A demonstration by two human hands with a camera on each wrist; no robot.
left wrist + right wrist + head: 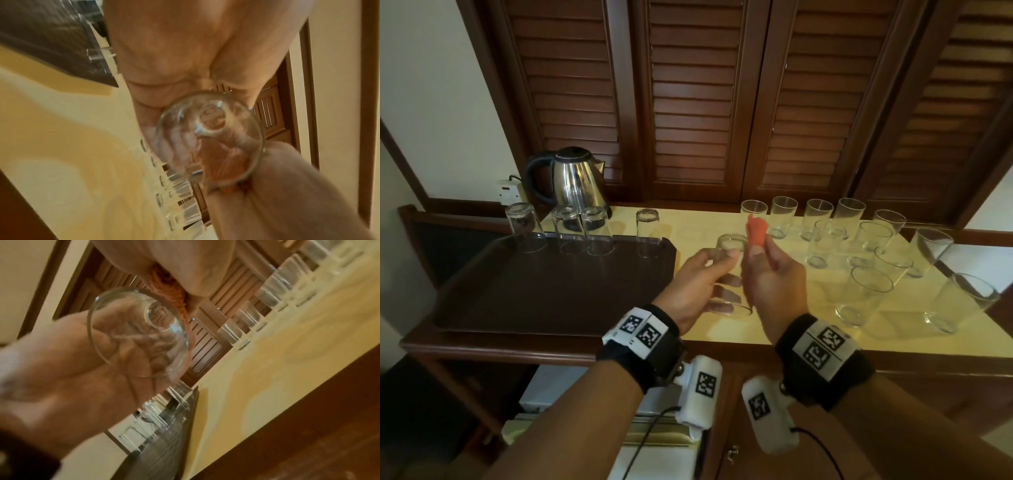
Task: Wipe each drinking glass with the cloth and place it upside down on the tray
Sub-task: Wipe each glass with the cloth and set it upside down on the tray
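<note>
My left hand [727, 272] grips a clear drinking glass [729, 246] on its side above the counter, its base pointing away and its mouth toward me. The left wrist view looks into that glass [209, 138], as does the right wrist view [137, 332]. My right hand [756, 251] pinches a small orange cloth [756, 231] just beside the glass's far end; the cloth [168, 288] is outside the glass. The dark brown tray [551, 291] lies to the left with several glasses [525, 226] upside down along its far edge.
Several upright glasses [866, 294] crowd the right half of the yellow counter [756, 330]. A steel kettle [575, 181] stands behind the tray. Dark louvred doors [695, 102] close off the back. The counter's wooden front edge is near my wrists.
</note>
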